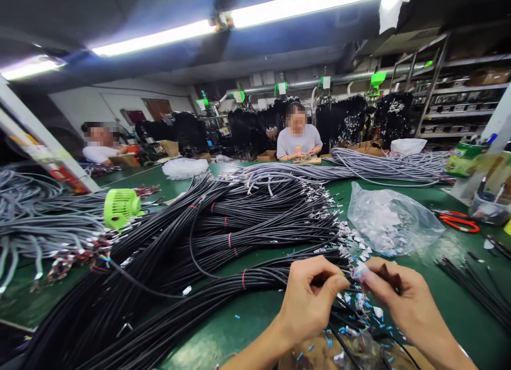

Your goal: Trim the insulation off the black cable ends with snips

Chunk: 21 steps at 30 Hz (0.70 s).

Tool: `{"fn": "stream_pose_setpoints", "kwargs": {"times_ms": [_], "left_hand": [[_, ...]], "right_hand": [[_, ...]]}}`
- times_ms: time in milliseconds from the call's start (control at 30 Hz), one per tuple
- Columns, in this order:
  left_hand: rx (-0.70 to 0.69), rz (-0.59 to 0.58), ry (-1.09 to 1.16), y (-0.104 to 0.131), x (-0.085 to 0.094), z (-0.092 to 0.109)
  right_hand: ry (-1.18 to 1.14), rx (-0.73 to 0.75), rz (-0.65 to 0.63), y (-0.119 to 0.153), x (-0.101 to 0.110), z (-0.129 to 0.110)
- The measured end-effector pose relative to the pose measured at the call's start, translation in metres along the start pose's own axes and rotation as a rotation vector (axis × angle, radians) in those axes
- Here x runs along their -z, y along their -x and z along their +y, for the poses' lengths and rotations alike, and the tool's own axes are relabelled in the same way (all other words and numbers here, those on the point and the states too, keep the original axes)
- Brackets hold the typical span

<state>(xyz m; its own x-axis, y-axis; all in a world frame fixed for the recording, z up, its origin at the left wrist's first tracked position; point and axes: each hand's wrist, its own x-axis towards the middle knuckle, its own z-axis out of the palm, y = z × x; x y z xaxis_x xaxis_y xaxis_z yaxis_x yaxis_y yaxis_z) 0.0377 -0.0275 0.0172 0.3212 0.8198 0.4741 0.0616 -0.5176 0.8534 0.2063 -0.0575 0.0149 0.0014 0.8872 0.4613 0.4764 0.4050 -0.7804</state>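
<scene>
My left hand [309, 298] is closed in a pinch near the lower middle. A black cable [342, 342] runs up from the bottom edge into its fingers. Close by on the right, the thumb and fingers of my right hand [407, 298] are pressed together at the cable's end. Something whitish [360, 271] shows at those fingertips, too blurred to name. Behind both hands lie bundles of black cables [263, 274], tied with red bands, their stripped white ends pointing right. Small blue and white scraps [375, 311] are scattered beneath my hands.
A clear plastic bag [393, 218] of small white parts lies right of the bundles, near red-handled scissors [459, 221]. Loose black cables [475, 285] rest at right. Grey cables [383, 165] and a green fan [122, 207] are further off. Two people sit across the green table [215, 327].
</scene>
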Motion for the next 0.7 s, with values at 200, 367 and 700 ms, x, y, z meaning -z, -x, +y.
{"fn": "stream_pose_setpoints", "kwargs": {"times_ms": [200,367,700], "left_hand": [[-0.045,0.095,-0.014,0.000,0.003,0.007],[-0.045,0.123,-0.051,0.002,0.005,0.008],[-0.064,0.124,-0.125,0.002,0.003,0.008]], "right_hand": [[-0.017,-0.026,0.132,0.007,-0.010,0.009],[0.062,0.024,0.171,0.013,-0.008,0.018],[0.024,0.150,0.130,0.007,-0.008,-0.002]]}}
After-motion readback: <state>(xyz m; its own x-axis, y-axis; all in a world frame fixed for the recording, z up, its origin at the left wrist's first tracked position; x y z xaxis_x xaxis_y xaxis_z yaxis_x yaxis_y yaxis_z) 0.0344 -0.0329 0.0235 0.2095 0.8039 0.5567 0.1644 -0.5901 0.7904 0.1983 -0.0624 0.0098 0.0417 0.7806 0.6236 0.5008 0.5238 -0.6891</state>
